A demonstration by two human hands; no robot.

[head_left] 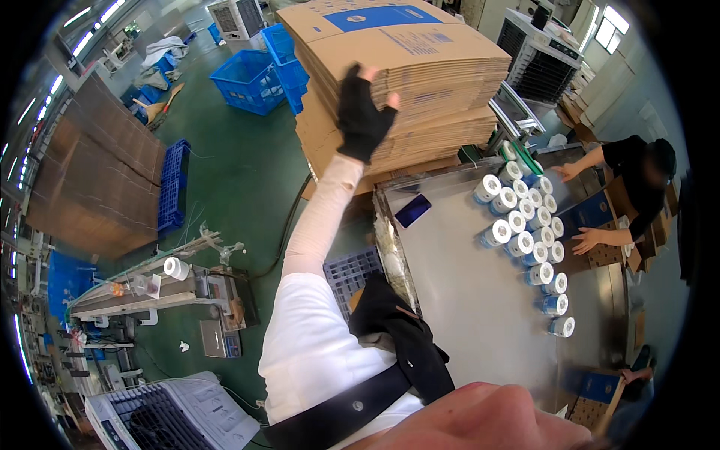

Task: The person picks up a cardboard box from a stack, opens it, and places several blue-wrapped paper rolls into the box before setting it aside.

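My left hand (pixel 364 116), in a black fingerless glove, reaches out to a tall stack of flattened cardboard boxes (pixel 442 90). It lies over the stack's near left side, slightly blurred, with thumb and fingers apart; whether it touches the cardboard I cannot tell. A beige sleeve covers the forearm, below a white shirt sleeve. My right hand is out of view. To the right of the stack, white-lidded cylindrical containers (pixel 516 221) with blue-and-white sides stand in a group on a metal table (pixel 450 277). A dark phone (pixel 413 211) lies near the table's left edge.
A co-worker (pixel 637 180) at the right has both hands near the containers and an open box. Another person's hand (pixel 637 373) is by a blue-and-brown box. Blue crates (pixel 247 81), large brown cartons (pixel 105 165) and a narrow bench (pixel 142 300) stand left; an air cooler (pixel 180 412) is lower left.
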